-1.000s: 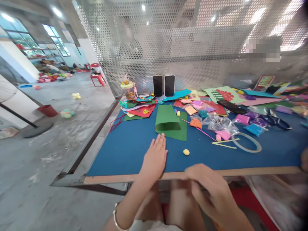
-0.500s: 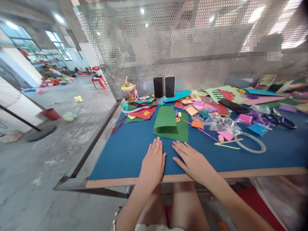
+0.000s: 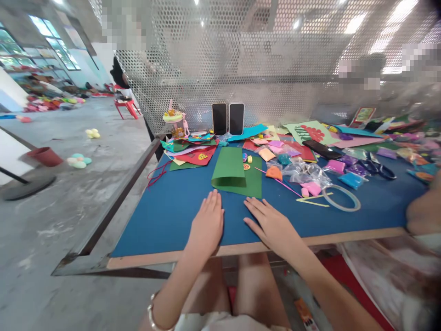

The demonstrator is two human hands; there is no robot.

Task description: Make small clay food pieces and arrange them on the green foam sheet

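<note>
Your left hand [image 3: 206,223] and right hand [image 3: 272,225] lie flat, fingers spread, holding nothing — palms on blue table [image 3: 165,211]. Folded green paper [image 3: 236,174] just beyond fingertips, tape ring [image 3: 341,197] well right.

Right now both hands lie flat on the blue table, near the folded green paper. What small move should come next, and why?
Probably slide the right hand forward to the near edge of the green paper. Both hands are open and hold nothing; the left hand also rests flat on the table, and the paper, folded over, lies just beyond the fingertips, closer than anything else.
</note>
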